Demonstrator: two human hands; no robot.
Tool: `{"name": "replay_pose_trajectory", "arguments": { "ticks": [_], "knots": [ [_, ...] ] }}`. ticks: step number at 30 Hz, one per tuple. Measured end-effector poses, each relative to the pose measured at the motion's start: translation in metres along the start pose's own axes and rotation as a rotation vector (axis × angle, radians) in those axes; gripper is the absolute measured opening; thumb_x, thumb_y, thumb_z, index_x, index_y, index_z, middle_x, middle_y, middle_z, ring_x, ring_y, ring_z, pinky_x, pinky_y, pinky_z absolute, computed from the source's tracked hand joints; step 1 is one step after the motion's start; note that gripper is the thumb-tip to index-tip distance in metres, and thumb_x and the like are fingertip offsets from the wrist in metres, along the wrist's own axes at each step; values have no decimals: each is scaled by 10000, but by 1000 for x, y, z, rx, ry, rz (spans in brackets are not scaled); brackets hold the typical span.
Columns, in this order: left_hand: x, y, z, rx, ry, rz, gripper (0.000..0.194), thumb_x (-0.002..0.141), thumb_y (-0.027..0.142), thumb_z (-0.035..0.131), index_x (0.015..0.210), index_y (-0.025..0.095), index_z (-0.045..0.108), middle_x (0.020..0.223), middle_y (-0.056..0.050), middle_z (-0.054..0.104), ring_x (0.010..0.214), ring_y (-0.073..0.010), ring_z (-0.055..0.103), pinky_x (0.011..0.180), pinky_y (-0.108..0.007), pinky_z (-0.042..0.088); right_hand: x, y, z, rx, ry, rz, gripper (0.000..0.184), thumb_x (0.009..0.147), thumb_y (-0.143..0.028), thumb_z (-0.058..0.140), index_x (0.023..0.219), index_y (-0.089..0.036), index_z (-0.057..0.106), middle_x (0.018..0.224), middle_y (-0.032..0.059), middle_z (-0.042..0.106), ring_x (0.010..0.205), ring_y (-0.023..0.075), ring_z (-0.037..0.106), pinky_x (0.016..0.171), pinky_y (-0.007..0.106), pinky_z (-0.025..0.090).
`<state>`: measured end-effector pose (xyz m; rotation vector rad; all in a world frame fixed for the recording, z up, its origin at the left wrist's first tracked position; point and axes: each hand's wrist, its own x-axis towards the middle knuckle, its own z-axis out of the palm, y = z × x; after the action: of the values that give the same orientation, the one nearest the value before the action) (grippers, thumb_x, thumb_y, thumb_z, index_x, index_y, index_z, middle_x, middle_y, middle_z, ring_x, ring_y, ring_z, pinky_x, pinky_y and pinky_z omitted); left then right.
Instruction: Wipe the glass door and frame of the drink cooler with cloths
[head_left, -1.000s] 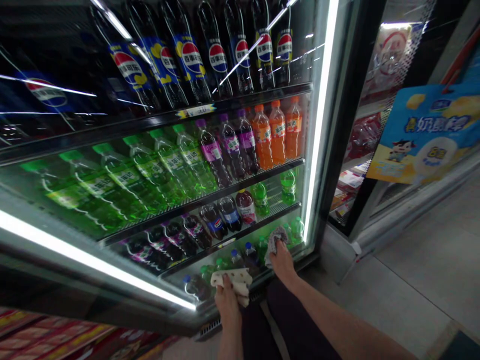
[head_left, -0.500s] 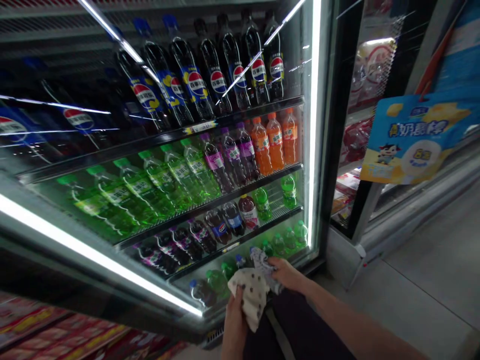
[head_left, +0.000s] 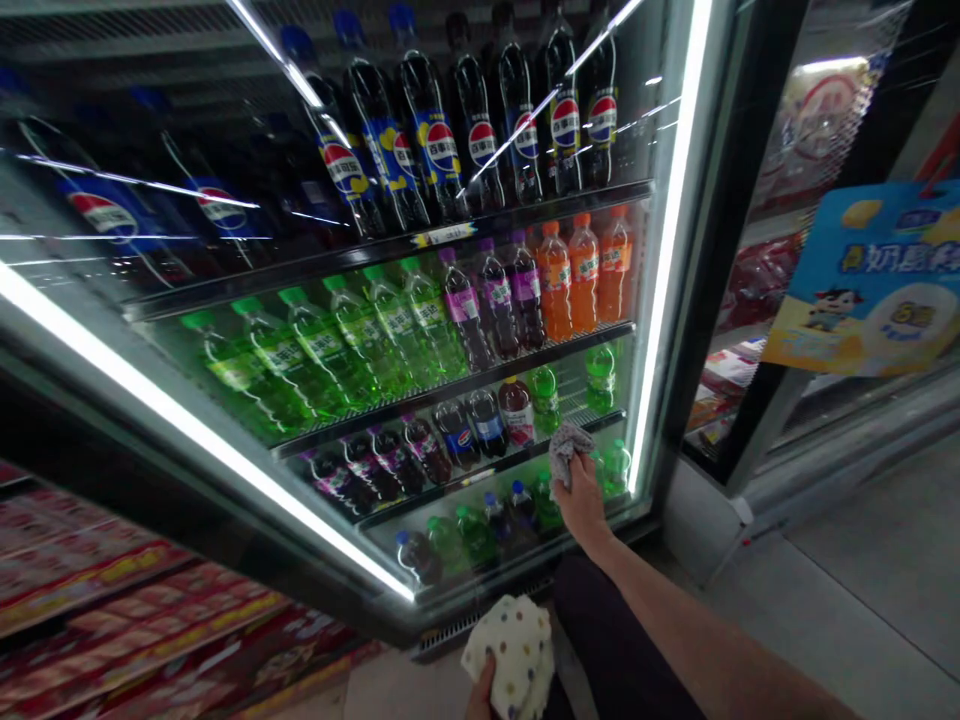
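Observation:
My right hand (head_left: 583,508) is closed around a crumpled grey cloth (head_left: 568,450), held up against or just in front of the glass door of a drinks fridge (head_left: 480,478), near the lower shelves on the right. Whether the cloth touches the glass I cannot tell. Low in the view, my left hand (head_left: 482,690) grips a cream cloth with dark dots (head_left: 511,640), below the fridge's bottom edge. Only its thumb and part of the hand show. Behind the glass stand green soda bottles (head_left: 330,340), dark cola bottles (head_left: 439,140) and orange soda bottles (head_left: 584,270).
A blue and yellow snack pouch (head_left: 862,290) hangs at the right beside another fridge case. Red packages (head_left: 172,620) fill shelving at the lower left. Grey floor tiles (head_left: 847,560) lie to the right. Bright light strips (head_left: 667,240) line the fridge's sides.
My right hand has moved up with the grey cloth, away from the other cloth. My left hand has dropped lower with the dotted cloth. The view has shifted slightly left.

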<state>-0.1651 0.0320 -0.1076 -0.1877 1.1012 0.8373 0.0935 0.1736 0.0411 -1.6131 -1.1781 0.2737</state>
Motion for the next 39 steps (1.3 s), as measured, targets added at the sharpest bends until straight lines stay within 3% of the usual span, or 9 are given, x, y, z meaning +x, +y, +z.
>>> {"name": "replay_pose_trajectory", "arguments": {
  "ticks": [4, 13, 19, 21, 23, 26, 30, 35, 39],
  "knots": [
    [-5, -5, 1, -58, -50, 54, 821, 807, 410, 625, 1551, 170, 374, 1303, -202, 691, 1255, -402, 597, 1036, -571, 552, -18, -6, 21, -34, -47, -19, 573, 813, -220, 492, 1384, -201, 527, 1475, 144, 434, 1322, 272, 513, 1080, 436, 487],
    [-15, -17, 8, -54, -47, 271, 723, 788, 342, 705, 1468, 201, 507, 1294, -188, 700, 1225, -403, 629, 1068, -591, 524, -43, -32, 37, -34, -213, -55, 568, 827, -181, 489, 1394, -193, 523, 1513, 155, 388, 1375, 294, 485, 1098, 432, 476],
    [-10, -18, -1, -39, -53, 312, 779, 767, 331, 755, 1479, 181, 478, 1316, -202, 685, 1240, -401, 617, 1050, -552, 553, -47, -59, 44, 152, -527, 57, 596, 753, -112, 518, 1343, -173, 572, 1558, 156, 362, 1424, 293, 420, 1154, 414, 396],
    [-8, -18, -4, -40, -50, 316, 803, 759, 327, 766, 1484, 163, 463, 1309, -215, 685, 1248, -400, 608, 1039, -535, 563, -45, -64, 43, 258, -701, 128, 565, 684, -102, 553, 1239, -163, 646, 1444, 130, 518, 1342, 278, 500, 1078, 361, 454],
    [-6, -16, -6, -39, -49, 326, 817, 758, 329, 769, 1491, 159, 450, 1296, -219, 691, 1251, -398, 604, 1030, -530, 569, -42, -64, 39, 327, -853, 190, 474, 616, -117, 579, 1069, -148, 714, 1136, 84, 694, 1080, 251, 648, 876, 307, 539],
    [-2, -11, -10, -27, 31, 324, 814, 773, 309, 753, 1496, 120, 429, 1209, -230, 729, 1222, -390, 628, 1013, -517, 578, -39, -55, 26, 383, -943, 272, 385, 593, -164, 559, 936, -131, 731, 789, 24, 696, 745, 194, 656, 643, 259, 506],
    [1, -5, -12, -19, 133, 317, 748, 819, 277, 695, 1485, 70, 426, 1025, -216, 781, 1118, -386, 692, 984, -525, 590, -26, -38, -12, 444, -748, 326, 418, 580, -214, 530, 942, -131, 720, 724, -2, 663, 669, 163, 588, 604, 251, 447],
    [2, -6, -8, -41, 131, 351, 724, 788, 231, 729, 1452, 102, 472, 990, -177, 794, 1051, -357, 728, 954, -484, 606, 2, -26, -78, 315, -225, 185, 376, 700, -320, 571, 1014, -155, 698, 844, 27, 690, 791, 196, 608, 719, 302, 489],
    [6, -6, -4, 3, 122, 367, 686, 767, 238, 753, 1398, 116, 516, 1004, -184, 792, 1005, -365, 745, 916, -512, 616, 16, -15, -93, 109, 176, 28, 403, 781, -413, 590, 1077, -147, 648, 983, 95, 680, 929, 253, 625, 867, 412, 522]
  ]
}}
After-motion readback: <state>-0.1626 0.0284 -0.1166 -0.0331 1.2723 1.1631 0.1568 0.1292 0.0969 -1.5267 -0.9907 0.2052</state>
